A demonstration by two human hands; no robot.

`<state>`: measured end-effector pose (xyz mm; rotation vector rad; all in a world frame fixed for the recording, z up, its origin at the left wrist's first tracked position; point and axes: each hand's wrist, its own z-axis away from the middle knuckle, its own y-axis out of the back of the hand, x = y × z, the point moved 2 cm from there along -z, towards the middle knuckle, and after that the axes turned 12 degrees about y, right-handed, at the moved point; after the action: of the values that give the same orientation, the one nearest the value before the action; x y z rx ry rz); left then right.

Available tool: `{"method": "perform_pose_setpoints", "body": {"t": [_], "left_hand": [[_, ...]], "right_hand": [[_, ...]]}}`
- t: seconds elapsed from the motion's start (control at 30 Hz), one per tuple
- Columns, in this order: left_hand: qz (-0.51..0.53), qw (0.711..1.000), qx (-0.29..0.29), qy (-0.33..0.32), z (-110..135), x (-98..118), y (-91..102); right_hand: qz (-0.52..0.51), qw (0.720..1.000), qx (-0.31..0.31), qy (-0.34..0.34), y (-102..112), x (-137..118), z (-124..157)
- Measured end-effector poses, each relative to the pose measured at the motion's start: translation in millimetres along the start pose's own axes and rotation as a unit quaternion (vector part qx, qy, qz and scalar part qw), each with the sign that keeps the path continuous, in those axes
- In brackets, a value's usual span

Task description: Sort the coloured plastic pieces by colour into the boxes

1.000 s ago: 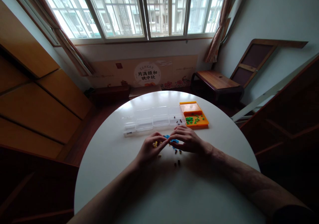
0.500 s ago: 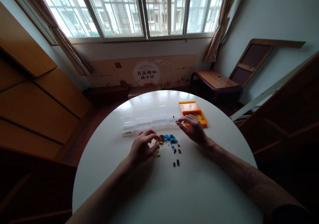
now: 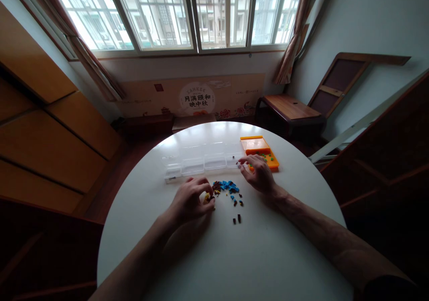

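Note:
My left hand [image 3: 192,198] is low over the left side of a pile of small toy bricks, thumb and fingers curved apart around some yellow bricks [image 3: 207,197]. Whether its fingertips touch any of them I cannot tell. Next to these lie dark brown bricks [image 3: 216,186] and blue bricks [image 3: 229,186]. My right hand [image 3: 257,173] hovers at the right end of a clear plastic compartment box [image 3: 214,162], thumb and forefinger apart. Just beside its fingertips a tiny dark brick [image 3: 237,163] shows in the end compartment, with another dark brick [image 3: 233,157] behind it.
Behind my right hand an orange case [image 3: 275,163] holds several green bricks. Loose brown bricks [image 3: 237,219] lie toward me on the round white table [image 3: 234,265]. A wooden chair [image 3: 291,106] stands beyond the table, below the window [image 3: 221,15].
My right hand has drawn slightly right, away from the tiny dark brick at its fingertips. My left hand has shifted a little toward me and lower over the yellow bricks.

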<state>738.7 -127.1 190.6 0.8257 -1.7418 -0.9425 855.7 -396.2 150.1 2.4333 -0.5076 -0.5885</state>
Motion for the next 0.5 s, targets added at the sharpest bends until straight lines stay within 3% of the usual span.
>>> {"method": "perform_pose_setpoints", "body": {"t": [0.33, 0.5], "left_hand": [[-0.024, 0.999, 0.012, -0.028, -1, -5, -9.0], [0.019, 0.999, 0.038, -0.008, -2, -2, -6.9]], "right_hand": [[-0.033, 0.999, -0.002, 0.006, 3, -9, -3], [-0.051, 0.998, -0.012, 0.029, 5, -13, -4]]}}
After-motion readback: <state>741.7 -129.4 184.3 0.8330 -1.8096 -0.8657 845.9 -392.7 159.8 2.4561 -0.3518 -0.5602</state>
